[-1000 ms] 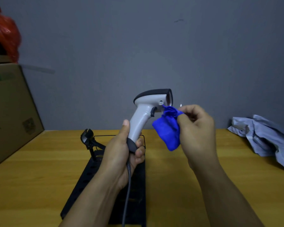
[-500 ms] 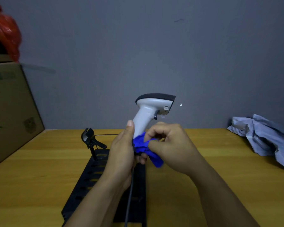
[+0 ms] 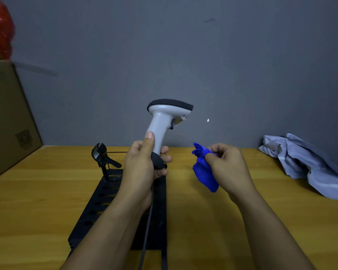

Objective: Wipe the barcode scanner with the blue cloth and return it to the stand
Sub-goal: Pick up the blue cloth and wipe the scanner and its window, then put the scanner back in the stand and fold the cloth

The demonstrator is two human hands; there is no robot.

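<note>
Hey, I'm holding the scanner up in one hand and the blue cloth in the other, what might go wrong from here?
The left hand grips the barcode scanner only low on the handle, so pressing hard with the blue cloth may tip it. The cable hangs down over the black stand base and may snag when you set the scanner back in the cradle clip. The cloth, bunched in the right hand, is off the scanner now, so spots could be missed.
</note>
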